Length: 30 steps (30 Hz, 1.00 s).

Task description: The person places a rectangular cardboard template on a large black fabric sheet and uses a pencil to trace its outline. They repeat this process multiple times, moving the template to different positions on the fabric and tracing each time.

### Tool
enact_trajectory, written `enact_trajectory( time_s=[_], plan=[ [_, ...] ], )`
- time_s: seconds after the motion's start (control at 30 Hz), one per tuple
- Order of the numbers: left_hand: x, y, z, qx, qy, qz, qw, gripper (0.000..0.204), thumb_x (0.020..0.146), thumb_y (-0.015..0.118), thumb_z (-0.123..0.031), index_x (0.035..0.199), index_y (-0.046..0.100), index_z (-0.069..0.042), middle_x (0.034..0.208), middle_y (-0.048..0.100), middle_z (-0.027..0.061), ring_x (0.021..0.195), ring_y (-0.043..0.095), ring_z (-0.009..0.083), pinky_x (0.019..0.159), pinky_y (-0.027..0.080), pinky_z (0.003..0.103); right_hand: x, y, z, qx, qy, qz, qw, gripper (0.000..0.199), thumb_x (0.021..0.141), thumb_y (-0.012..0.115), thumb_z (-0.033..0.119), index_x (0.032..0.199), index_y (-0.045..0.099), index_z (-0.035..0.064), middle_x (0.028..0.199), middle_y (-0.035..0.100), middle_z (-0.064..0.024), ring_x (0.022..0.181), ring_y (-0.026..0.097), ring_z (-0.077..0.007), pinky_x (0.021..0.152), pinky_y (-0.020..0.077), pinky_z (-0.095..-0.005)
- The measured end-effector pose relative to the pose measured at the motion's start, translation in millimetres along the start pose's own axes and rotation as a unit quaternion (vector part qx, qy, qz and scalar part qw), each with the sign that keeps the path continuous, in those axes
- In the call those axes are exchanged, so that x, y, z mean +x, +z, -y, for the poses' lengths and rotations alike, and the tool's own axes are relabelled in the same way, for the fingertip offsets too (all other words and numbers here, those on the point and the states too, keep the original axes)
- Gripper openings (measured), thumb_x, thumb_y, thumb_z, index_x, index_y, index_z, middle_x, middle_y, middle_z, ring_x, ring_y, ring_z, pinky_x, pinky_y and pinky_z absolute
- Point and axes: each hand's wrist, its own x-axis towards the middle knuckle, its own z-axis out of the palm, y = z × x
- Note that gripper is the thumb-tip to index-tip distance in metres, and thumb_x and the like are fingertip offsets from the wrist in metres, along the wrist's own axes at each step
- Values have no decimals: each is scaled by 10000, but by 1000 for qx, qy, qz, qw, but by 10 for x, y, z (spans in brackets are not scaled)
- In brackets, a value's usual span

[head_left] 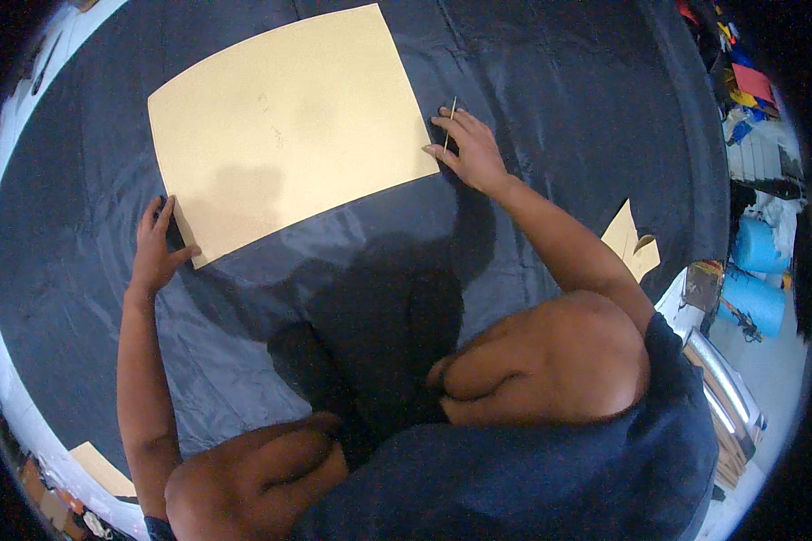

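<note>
A large tan paper sheet [289,135] lies flat on dark cloth [550,108], with faint handwritten marks near its middle. My left hand [158,248] is at the sheet's near left corner. Its thumb rests on the corner and its other fingers are spread along the left edge, holding nothing. At the near right corner, the thumb of my right hand [474,153] touches the sheet's edge. A thin yellowish stick [449,135], perhaps a pencil, is held among that hand's bent fingers and points away from me.
A cut tan paper piece [624,239] lies on the cloth to the right. Another tan piece [102,469] is at the lower left. Blue rolls [756,298] and coloured scraps [751,83] sit beyond the cloth on the right. My bent knees [568,352] are close to the cloth.
</note>
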Motion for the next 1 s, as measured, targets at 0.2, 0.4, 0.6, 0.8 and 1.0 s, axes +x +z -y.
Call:
enact_trajectory(
  time_s=[0.2, 0.4, 0.6, 0.8, 1.0],
  plan=[
    [11, -57, -130, -21, -3, 7, 1000, 1001, 616, 917, -135, 1499, 446, -143, 1582, 327, 181, 1439, 331, 390, 1188, 335, 462, -29, -34, -43, 20, 12, -1, 1000, 617, 887, 695, 496, 1340, 589, 91, 1446, 543, -147, 1375, 448, -384, 1144, 341, -495],
    [-61, -70, 22, -31, 2, -3, 1000, 989, 595, 929, -162, 1475, 476, -145, 1580, 334, 183, 1437, 337, 394, 1181, 346, 465, 45, -8, 10, 23, 2, -4, 1000, 615, 874, 720, 468, 1328, 592, 75, 1428, 555, -163, 1358, 469, -392, 1135, 365, -482],
    [-193, -131, 219, -32, 7, 1, 999, 951, 608, 916, -196, 1459, 495, -143, 1571, 341, 223, 1440, 333, 420, 1189, 321, 476, 81, -19, 148, 33, -30, 3, 999, 572, 863, 757, 387, 1302, 608, 53, 1411, 567, -180, 1345, 494, -387, 1135, 385, -466],
    [15, -135, -141, 39, 14, 15, 999, 1007, 644, 899, -426, 1513, 417, -258, 1622, 268, 145, 1496, 219, 423, 1208, 275, 522, -123, -262, -23, 9, 10, 11, 1000, 548, 873, 768, 314, 1309, 593, 30, 1444, 526, -225, 1359, 470, -410, 1134, 378, -470],
    [-88, -181, -146, 30, -2, 21, 999, 1043, 610, 905, -475, 1512, 416, -293, 1637, 231, 152, 1505, 201, 424, 1203, 240, 587, -99, -276, -104, 13, 4, 17, 1000, 553, 886, 759, 301, 1312, 579, -2, 1439, 532, -224, 1339, 485, -414, 1135, 369, -473]
  ],
)
